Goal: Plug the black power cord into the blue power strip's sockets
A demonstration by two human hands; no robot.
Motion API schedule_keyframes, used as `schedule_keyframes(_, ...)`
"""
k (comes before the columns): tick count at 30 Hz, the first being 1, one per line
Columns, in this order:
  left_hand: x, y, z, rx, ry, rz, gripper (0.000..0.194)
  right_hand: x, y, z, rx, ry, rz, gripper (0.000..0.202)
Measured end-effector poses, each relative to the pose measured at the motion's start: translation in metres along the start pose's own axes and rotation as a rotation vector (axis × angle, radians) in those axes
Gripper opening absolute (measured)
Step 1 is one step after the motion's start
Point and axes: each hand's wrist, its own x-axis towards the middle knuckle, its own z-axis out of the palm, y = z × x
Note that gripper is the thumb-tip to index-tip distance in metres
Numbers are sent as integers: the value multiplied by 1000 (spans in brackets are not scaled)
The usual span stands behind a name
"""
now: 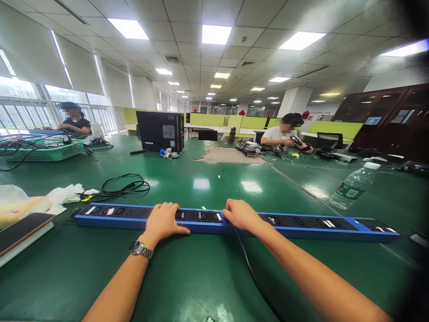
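Lit clg lts, lime dividers, wndw blinds

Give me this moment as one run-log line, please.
left hand: holding blue power strip | right hand: on strip, black cable trailing from under it | plastic bottle: beyond strip, right side

We wear a watch on our left arm, its dark face rounded-square and edged in silver. The band beside that face is shiny metal links. Beyond the watch our left hand is bare, and so, to the right of the watch, are our right hand and right arm.
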Motion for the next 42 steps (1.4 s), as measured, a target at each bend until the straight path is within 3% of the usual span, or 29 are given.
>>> schedule_keyframes(6, 0, 0, 0, -4, 3, 4, 77, 3, 26, -54, 40, 205, 22, 25)
schedule_keyframes(9, 1, 0, 0, -14, 1, 0, 77, 1, 58, -71, -38, 143, -6, 22)
schedule_keyframes(13, 1, -1, 0, -13, -4, 4, 79, -7, 101, -56, -51, 4, -8, 22)
schedule_keyframes(16, 1, -1, 0, -16, -2, 3, 80, -12, 117, -38, -2, -18, 40, 24)
schedule_keyframes(29, 1, 2, -1, 3, -7, 1, 76, -14, 124, -10, -23, 50, 11, 24)
schedule_keyframes(33, 1, 1, -2, -7, -14, -7, 76, -13, 113, -34, -34, 99, 43, 25)
schedule_keyframes(37, 1, 1, -3, -3, -15, 2, 76, -12, 68, -63, 14, 184, 46, 25)
schedule_keyframes(39, 1, 1, -3, -5, -14, -1, 75, -11, 35, -62, 86, 139, -22, 22)
schedule_keyframes(42, 1, 1, -2, -2, -15, -4, 76, -5, -15, -41, 197, 60, -102, 20)
